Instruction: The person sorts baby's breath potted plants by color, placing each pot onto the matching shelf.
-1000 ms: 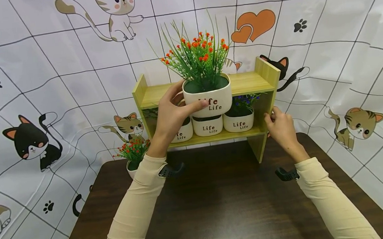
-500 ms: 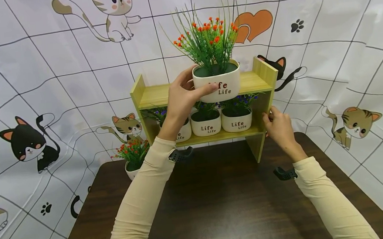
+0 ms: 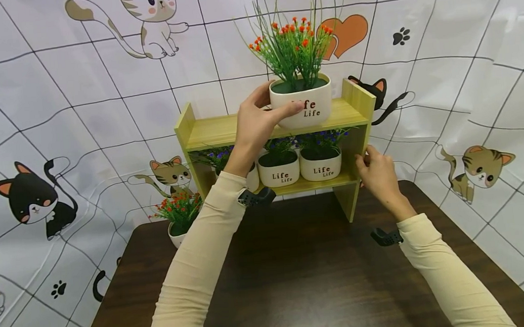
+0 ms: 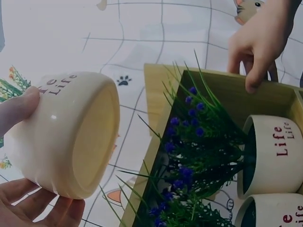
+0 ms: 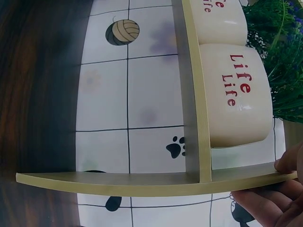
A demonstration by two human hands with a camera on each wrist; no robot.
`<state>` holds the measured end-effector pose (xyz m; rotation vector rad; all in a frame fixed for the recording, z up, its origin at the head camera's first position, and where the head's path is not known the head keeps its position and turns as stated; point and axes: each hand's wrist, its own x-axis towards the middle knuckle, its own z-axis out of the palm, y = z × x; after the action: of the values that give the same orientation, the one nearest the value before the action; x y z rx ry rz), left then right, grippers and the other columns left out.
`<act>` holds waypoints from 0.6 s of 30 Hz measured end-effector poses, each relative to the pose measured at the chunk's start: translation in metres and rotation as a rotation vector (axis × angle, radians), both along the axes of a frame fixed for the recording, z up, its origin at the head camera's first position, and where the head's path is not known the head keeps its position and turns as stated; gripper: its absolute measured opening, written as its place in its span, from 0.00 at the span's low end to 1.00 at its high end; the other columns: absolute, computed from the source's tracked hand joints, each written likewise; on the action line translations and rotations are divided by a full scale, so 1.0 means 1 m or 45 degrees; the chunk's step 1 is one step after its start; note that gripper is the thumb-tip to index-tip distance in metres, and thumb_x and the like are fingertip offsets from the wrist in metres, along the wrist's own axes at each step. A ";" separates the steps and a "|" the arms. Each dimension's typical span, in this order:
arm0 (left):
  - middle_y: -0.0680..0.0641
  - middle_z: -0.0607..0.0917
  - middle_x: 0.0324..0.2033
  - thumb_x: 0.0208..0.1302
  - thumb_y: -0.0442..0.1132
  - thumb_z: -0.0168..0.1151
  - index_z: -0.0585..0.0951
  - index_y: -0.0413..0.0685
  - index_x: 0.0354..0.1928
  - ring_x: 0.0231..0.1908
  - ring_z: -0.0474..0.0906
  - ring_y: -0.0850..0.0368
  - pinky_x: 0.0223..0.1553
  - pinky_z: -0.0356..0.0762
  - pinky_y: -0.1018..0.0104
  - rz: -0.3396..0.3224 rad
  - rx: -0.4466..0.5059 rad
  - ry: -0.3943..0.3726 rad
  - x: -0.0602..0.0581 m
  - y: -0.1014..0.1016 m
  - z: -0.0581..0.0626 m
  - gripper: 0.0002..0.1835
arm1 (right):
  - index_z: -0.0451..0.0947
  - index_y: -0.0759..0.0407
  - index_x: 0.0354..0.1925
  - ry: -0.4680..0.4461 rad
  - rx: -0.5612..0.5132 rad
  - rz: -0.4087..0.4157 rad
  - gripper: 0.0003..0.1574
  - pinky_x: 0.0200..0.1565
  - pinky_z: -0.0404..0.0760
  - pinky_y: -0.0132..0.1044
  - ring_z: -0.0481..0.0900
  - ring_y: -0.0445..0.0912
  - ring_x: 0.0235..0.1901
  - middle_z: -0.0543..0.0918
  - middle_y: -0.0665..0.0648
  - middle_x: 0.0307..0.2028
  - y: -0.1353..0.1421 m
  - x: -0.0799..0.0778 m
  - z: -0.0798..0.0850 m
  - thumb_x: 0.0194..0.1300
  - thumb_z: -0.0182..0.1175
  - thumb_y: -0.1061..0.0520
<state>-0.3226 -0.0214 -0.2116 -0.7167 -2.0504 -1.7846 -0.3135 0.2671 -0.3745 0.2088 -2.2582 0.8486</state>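
My left hand (image 3: 255,123) grips a white oval flowerpot (image 3: 319,98) marked "Life", thumb across its front and fingers behind. Orange flowers and long grass blades rise from the pot. It overlaps the top board of a small wooden shelf (image 3: 214,129) in the head view; the left wrist view shows its bare underside (image 4: 97,137). My right hand (image 3: 379,175) pinches the shelf's right side panel (image 5: 142,184), thumb inside and fingers outside. On the lower board stand several similar pots with blue flowers, among them a right-hand pot (image 3: 321,167) and a middle pot (image 3: 279,172).
Another pot with red-orange flowers (image 3: 181,214) stands on the dark wooden table (image 3: 288,278) left of the shelf, partly behind my left sleeve. A white wall covering (image 3: 114,67) with cartoon cats hangs behind the shelf. Each wrist wears a black strap (image 3: 386,237).
My left hand has carried the orange-flowered pot up and to the right, above the shelf's top board. My right hand stays on the side panel. The head view has shifted slightly.
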 end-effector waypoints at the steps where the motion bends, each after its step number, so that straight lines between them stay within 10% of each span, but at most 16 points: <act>1: 0.48 0.87 0.58 0.58 0.47 0.83 0.74 0.51 0.76 0.56 0.82 0.56 0.51 0.86 0.60 0.001 0.000 -0.013 -0.001 0.001 0.001 0.44 | 0.79 0.74 0.45 -0.002 0.004 -0.003 0.11 0.13 0.66 0.19 0.83 0.59 0.11 0.89 0.76 0.31 0.000 0.000 0.000 0.78 0.57 0.64; 18: 0.45 0.88 0.57 0.62 0.48 0.81 0.77 0.46 0.72 0.55 0.86 0.56 0.57 0.85 0.61 -0.034 -0.035 -0.103 -0.034 0.005 -0.003 0.39 | 0.80 0.74 0.46 0.002 0.013 -0.031 0.10 0.14 0.66 0.20 0.78 0.45 0.07 0.89 0.72 0.28 -0.001 -0.001 0.001 0.76 0.58 0.64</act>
<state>-0.3564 -0.0162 -0.2142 -0.6935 -2.1307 -1.8318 -0.3144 0.2663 -0.3735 0.1868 -2.2595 0.8239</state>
